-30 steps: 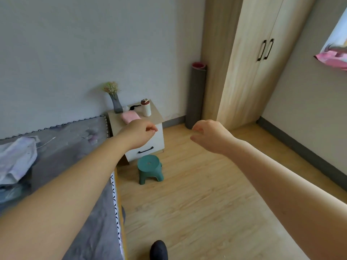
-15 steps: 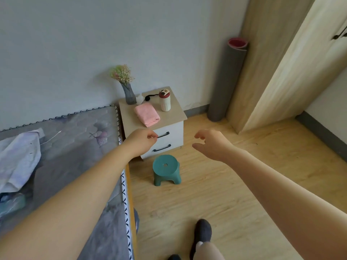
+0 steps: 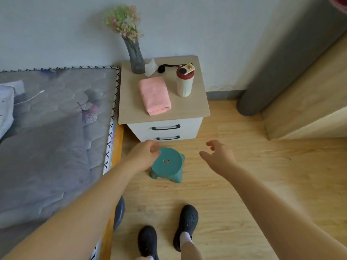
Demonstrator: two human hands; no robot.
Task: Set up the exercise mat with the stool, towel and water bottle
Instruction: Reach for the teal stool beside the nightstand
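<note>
While the rolled grey exercise mat [image 3: 262,72] stands upright in the corner, we see the small round teal plastic stool [image 3: 167,164] on the wooden floor [image 3: 244,166] between both hands. Our left hand [image 3: 142,158] is nearer, its loosely curled fingers at the seat's left rim; the right hand [image 3: 218,157] hovers open, apart.

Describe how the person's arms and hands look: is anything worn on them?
Both arms are bare for all their visible length; no sleeve shows anywhere in the view. The left hand and the right hand wear no gloves. No watch, bracelet or ring can be seen on the wrists or fingers. No markings or bandages show on either forearm.
</note>
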